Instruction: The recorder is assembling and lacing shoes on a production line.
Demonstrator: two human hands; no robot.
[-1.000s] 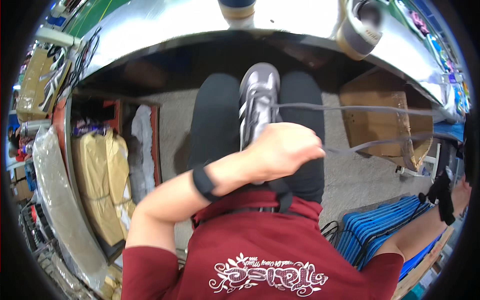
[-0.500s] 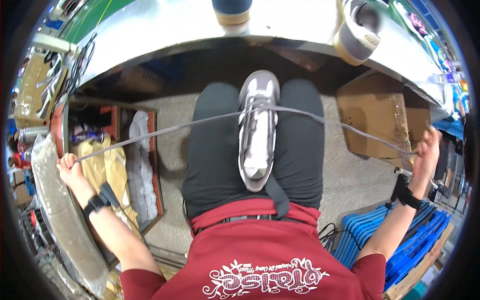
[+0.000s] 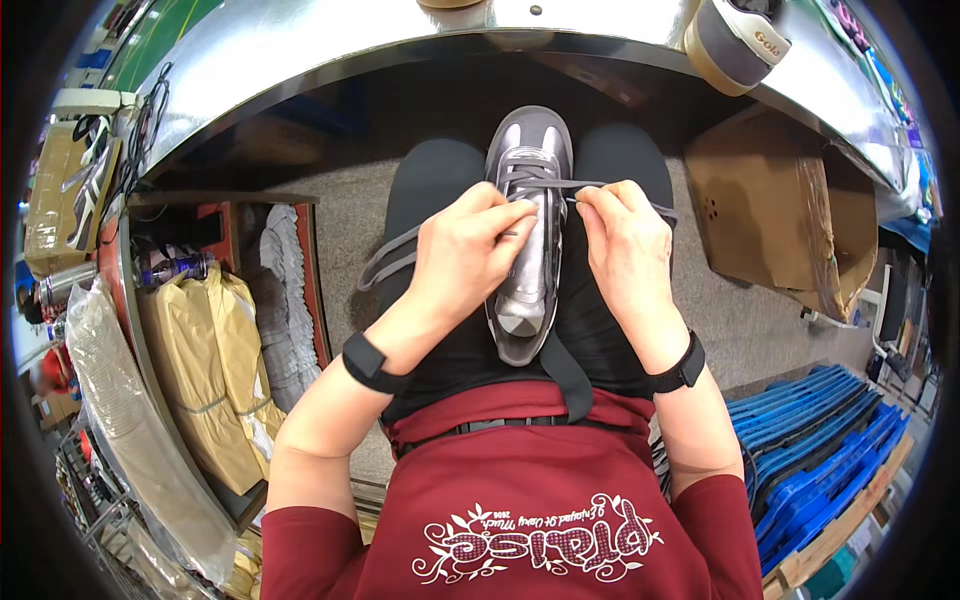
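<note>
Fingers [image 3: 507, 214] of the left hand [image 3: 455, 255] pinch narrowly, on what I cannot tell; a grey shoe [image 3: 542, 240] lies between the thighs [image 3: 430, 205], probably light, soft-uppered, best gripped by its firmer sole. Right hand [image 3: 630, 240] pinches its thin, limp lace [image 3: 557, 184]. Lettering marks the shirt [image 3: 520, 480] and, at the tabletop's [image 3: 590, 18] front edge, another shoe [image 3: 728, 50].

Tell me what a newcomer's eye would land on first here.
First, the silver-and-grey shoe lying between the person's thighs, its toe pointing away, with the left hand and right hand at its grey lace. Next, the maroon shirt with white lettering, filling the bottom centre. Then the bright blue plastic stack at lower right.
</note>
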